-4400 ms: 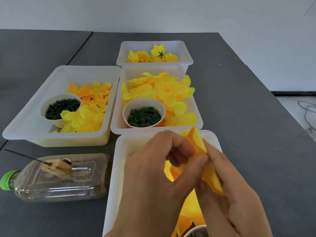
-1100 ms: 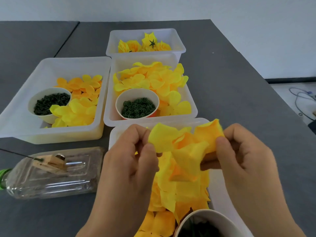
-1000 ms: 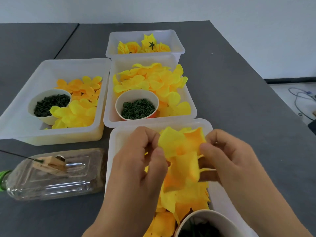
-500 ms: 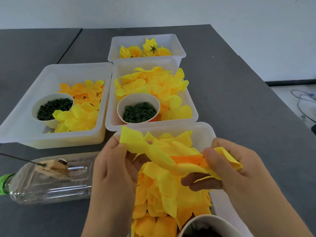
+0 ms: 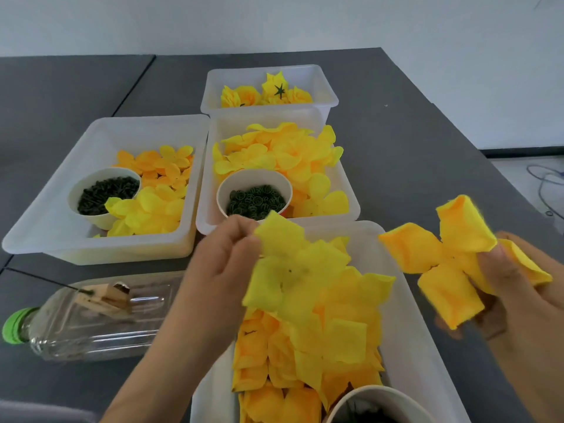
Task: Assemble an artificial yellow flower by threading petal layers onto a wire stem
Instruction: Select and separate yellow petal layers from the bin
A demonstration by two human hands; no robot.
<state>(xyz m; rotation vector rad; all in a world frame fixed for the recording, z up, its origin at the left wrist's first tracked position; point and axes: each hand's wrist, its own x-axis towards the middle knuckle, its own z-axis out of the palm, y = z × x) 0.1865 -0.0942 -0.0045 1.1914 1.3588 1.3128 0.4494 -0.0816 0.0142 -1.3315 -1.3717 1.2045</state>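
Note:
My left hand (image 5: 219, 270) pinches one corner of a pale yellow petal layer (image 5: 293, 270), which hangs over the near white tray (image 5: 406, 346) of square yellow petals. My right hand (image 5: 515, 288) pinches a second, deeper yellow four-petal layer (image 5: 442, 257) out to the right of the tray, above the dark table. The two layers are fully apart. A thin dark wire stem (image 5: 42, 280) sticks out of a wooden clothespin (image 5: 102, 296) lying on a clear plastic bottle (image 5: 88, 319) at the left.
Two more trays hold round yellow petals (image 5: 283, 154) and cups of dark green parts (image 5: 256, 201), (image 5: 106, 195). The far tray (image 5: 323, 87) holds finished yellow flowers. A paper cup (image 5: 375, 398) sits in the near tray at the bottom. The table edge runs along the right.
The bunch of petals held between both hands has been pulled into two separate layers. My right hand moved right with one layer; my left hand kept the other over the tray.

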